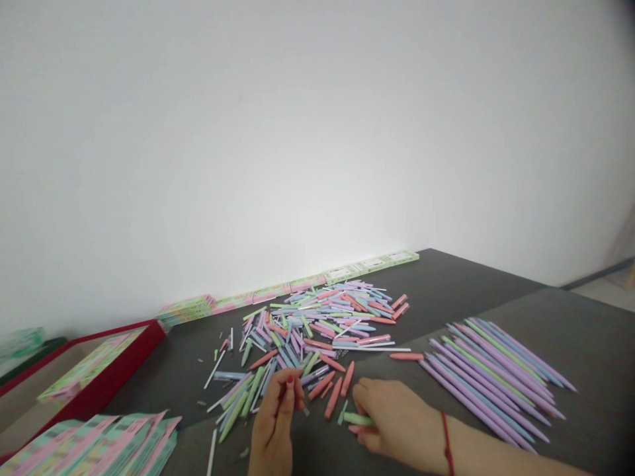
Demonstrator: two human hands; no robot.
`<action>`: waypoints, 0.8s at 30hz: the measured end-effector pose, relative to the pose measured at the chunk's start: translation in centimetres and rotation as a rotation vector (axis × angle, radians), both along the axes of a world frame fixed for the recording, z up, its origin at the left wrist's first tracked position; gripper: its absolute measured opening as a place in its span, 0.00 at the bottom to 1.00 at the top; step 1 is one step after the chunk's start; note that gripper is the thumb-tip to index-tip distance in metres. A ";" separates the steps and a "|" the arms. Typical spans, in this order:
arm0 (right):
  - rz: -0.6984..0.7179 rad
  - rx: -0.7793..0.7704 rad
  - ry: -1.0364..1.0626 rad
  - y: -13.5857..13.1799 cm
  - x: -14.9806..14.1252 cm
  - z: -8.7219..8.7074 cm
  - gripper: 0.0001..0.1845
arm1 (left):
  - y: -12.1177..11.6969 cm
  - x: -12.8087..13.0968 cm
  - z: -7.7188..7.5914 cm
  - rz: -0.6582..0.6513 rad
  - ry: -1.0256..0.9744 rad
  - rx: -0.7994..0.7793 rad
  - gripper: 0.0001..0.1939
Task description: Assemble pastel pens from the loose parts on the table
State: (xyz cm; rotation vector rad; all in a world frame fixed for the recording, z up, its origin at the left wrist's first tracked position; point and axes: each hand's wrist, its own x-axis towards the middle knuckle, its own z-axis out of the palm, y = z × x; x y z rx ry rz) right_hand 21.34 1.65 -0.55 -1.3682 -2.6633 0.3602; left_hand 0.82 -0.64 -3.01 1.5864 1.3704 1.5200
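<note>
Right hand (391,418) had a green pen piece (357,419) gripped, bottom centre-right.
Left hand (276,418) was pinched narrow beside it, honestly couldn't tell if on anything. Loose pen parts (312,317) were heaped mid-frame, slim boxes (272,291) lined up behind.

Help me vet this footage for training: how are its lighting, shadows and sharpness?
Head view: the wall is brightest around its middle, and the picture's upper right corner darkens. Head view: no hard shadow stands out on the dark table. Head view: the pen parts look slightly soft, and the boxes carry print too blurred to read.
</note>
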 end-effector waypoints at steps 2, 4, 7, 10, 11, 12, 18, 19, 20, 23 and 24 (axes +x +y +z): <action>-0.001 0.009 0.006 0.2 0.2 0.1 0.11 | -0.1 0.1 0.1 -0.020 0.117 0.010 0.09; 0.009 0.030 0.023 0.2 0.3 0.2 0.13 | -0.1 0.2 0.0 -0.116 0.299 0.024 0.08; 0.019 0.056 -0.004 0.1 0.2 0.3 0.13 | 0.1 0.4 -0.5 -0.298 0.574 0.098 0.09; 0.018 0.038 -0.101 -0.2 -0.3 0.3 0.11 | 0.5 0.5 -1.3 -0.397 0.716 0.159 0.12; 0.015 0.035 -0.124 -0.2 -0.4 0.2 0.11 | 0.6 0.5 -1.5 -0.411 0.736 0.166 0.13; 0.009 0.039 -0.138 -0.3 -0.5 0.1 0.10 | 0.7 0.5 -1.7 -0.420 0.752 0.168 0.14; -0.022 0.065 -0.079 0.6 0.3 0.2 0.09 | 1.3 0.4 -2.6 -0.442 0.855 0.130 0.19; -0.021 0.065 -0.049 1.2 0.5 0.3 0.07 | 1.3 0.4 -2.7 -0.448 0.861 0.128 0.19; -0.027 0.073 -0.026 1.9 0.7 0.5 0.06 | 1.4 0.5 -2.8 -0.449 0.864 0.122 0.19; -0.067 0.127 -0.030 4.7 0.7 0.6 0.10 | 1.6 0.6 -3.1 -0.420 0.874 0.084 0.19; -0.064 0.134 -0.039 5.7 0.5 0.6 0.11 | 1.7 0.7 -3.2 -0.411 0.879 0.074 0.19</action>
